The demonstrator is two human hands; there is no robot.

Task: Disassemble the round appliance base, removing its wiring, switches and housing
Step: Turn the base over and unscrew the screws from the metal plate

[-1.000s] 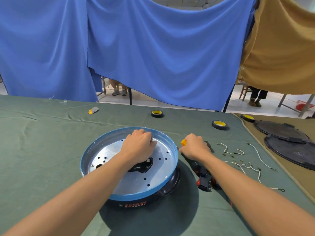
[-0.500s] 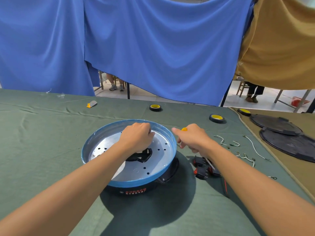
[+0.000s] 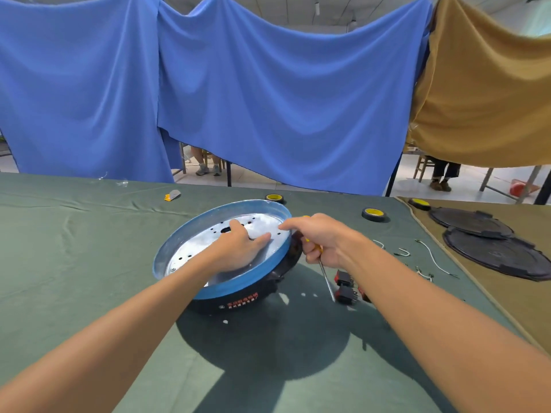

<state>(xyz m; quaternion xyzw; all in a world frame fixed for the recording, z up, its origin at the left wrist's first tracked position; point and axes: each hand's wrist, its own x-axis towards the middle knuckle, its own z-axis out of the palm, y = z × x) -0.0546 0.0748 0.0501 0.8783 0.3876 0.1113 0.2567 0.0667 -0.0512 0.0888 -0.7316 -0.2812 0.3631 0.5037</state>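
Observation:
The round appliance base [image 3: 244, 286], blue-rimmed with a perforated silver plate over a black housing, stands tilted with its far side raised off the green cloth. My left hand [image 3: 238, 248] lies flat on the silver plate with fingers spread. My right hand [image 3: 320, 239] grips a yellow-handled screwdriver [image 3: 326, 278] whose shaft points down toward me, while its forefinger reaches to the base's right rim. Removed red-and-black switches [image 3: 346, 286] lie just right of the base. Loose white wires [image 3: 429, 257] lie farther right.
Three yellow-cored tape rolls [image 3: 373, 214] sit along the far side. Two black round covers [image 3: 495, 251] lie on the brown cloth at right. A small grey-and-yellow part [image 3: 172, 195] rests far left. Blue and brown curtains hang behind the table.
The base has tipped up, its far edge rising. My left hand went from curled at the centre to flat on the plate. My right hand moved onto the rim with the screwdriver.

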